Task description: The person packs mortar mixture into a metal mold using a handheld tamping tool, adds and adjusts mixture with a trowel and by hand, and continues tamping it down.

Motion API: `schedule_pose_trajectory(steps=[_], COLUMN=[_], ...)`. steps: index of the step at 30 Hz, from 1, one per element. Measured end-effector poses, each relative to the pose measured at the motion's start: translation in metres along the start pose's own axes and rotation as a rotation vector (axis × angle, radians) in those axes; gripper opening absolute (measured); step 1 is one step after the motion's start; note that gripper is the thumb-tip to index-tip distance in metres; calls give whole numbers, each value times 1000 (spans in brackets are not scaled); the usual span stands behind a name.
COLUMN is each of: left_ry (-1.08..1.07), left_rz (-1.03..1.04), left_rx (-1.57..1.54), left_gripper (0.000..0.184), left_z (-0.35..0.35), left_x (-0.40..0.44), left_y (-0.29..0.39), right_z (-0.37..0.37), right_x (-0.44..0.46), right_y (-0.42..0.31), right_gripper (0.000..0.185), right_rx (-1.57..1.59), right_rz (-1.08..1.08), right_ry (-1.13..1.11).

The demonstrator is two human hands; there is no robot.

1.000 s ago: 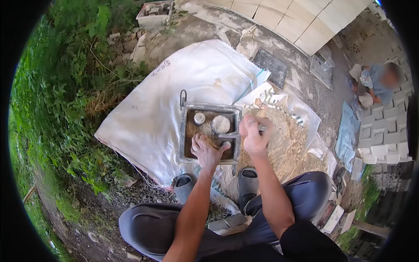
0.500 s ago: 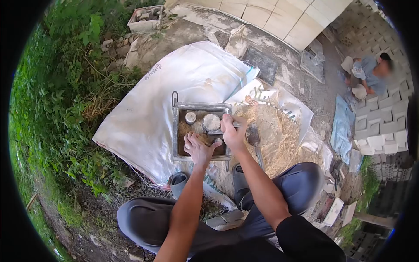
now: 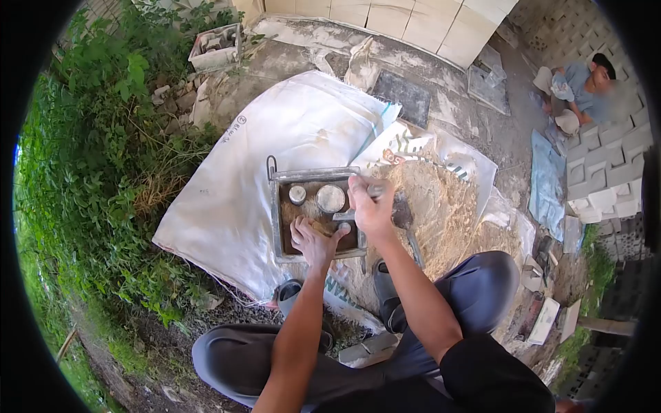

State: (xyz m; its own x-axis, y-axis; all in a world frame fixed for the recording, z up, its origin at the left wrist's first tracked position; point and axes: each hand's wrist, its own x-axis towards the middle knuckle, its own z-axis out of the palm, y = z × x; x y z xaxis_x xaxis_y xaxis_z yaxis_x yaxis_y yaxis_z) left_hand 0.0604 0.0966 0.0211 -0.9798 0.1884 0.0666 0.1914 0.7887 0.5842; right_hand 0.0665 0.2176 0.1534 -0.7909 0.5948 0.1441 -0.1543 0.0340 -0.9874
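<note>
A rectangular metal frame (image 3: 277,227), with brown sandy material inside, rests on a white woven sack. Within it stand a large round pale-topped piece (image 3: 330,198) and a smaller one (image 3: 297,194). My left hand (image 3: 317,244) lies in the near part of the frame, fingers apart on the sandy fill, its thumb at a small round piece (image 3: 344,226). At the frame's right side, my right hand (image 3: 372,212) is closed round a grey round-ended handle (image 3: 375,190), blurred by motion. Beside that hand, a flat grey metal bar (image 3: 343,216) juts over the fill; whether it joins the handle is unclear.
The white sack (image 3: 227,186) spreads to the left, and a sand heap (image 3: 441,220) lies to the right with a dark-headed tool (image 3: 414,248). Green plants (image 3: 103,172) border the left. Another person (image 3: 582,93) sits at far right near stacked pale blocks (image 3: 606,172).
My right hand's grip has tilted, so the grey handle now points more upward. The grey bar sits lower, away from the large round piece. My left hand stays in place; the view has shifted slightly.
</note>
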Motion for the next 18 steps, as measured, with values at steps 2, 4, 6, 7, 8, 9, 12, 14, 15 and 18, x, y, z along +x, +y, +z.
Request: schedule_pose_trajectory(steps=[2, 4, 6, 7, 8, 9, 12, 14, 15, 18], left_ry=[3, -51, -71, -86, -53, -46, -115, -172, -227, -360], left_rz=[-7, 19, 25, 47, 162, 162, 352, 338, 326, 259], left_rx=[8, 72, 42, 1, 59, 71, 130, 178, 210, 342], left_gripper=[100, 92, 86, 80, 69, 69, 56, 56, 56, 53], left_z=[3, 0, -4, -5, -10, -8, -6, -8, -7, -6], left_x=[-4, 2, 0, 8, 12, 17, 37, 45, 53, 63], left_y=[-3, -4, -11, -10, -15, -20, -24, -14, -8, 1], right_z=[4, 5, 2, 1, 0, 0, 4, 7, 11, 9], right_x=[-10, 4, 2, 7, 7, 6, 15, 22, 26, 23], right_y=[30, 27, 25, 25, 27, 29, 21, 18, 17, 19], right_gripper=[37, 38, 29, 29, 30, 32, 32, 38, 38, 34], right_rx=[-57, -26, 56, 67, 50, 35, 21, -2, 9, -9], right_rz=[-61, -76, 114, 100, 77, 59, 43, 14, 6, -63], right_ry=[56, 36, 93, 86, 57, 30, 59, 116, 123, 142])
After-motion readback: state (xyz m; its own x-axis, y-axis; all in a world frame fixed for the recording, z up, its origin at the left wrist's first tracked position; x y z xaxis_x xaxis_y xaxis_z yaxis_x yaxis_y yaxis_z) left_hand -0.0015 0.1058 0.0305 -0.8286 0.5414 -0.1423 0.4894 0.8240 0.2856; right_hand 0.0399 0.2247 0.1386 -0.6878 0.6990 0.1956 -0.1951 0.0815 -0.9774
